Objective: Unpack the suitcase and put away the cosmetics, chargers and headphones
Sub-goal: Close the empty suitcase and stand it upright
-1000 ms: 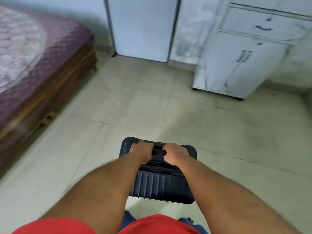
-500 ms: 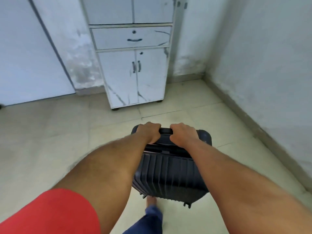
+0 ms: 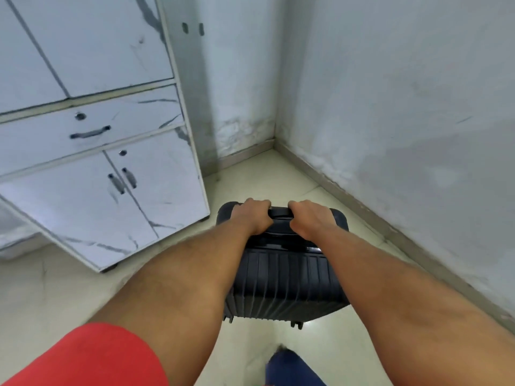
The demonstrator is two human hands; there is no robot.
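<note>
A dark ribbed hard-shell suitcase hangs closed just above the pale floor, its small wheels showing at the bottom edge. My left hand grips the left part of its top handle. My right hand grips the right part of the same handle. Both arms reach forward over the case. Its contents are hidden.
A white marble-patterned cabinet with a drawer and double doors stands at left. A grey wall runs along the right, meeting the back wall in a corner beyond the suitcase. My blue trouser leg is below the case.
My view has swung right and moved closer to the cabinet and the room corner. The suitcase stays carried in both hands; the bed and the door have left the view.
</note>
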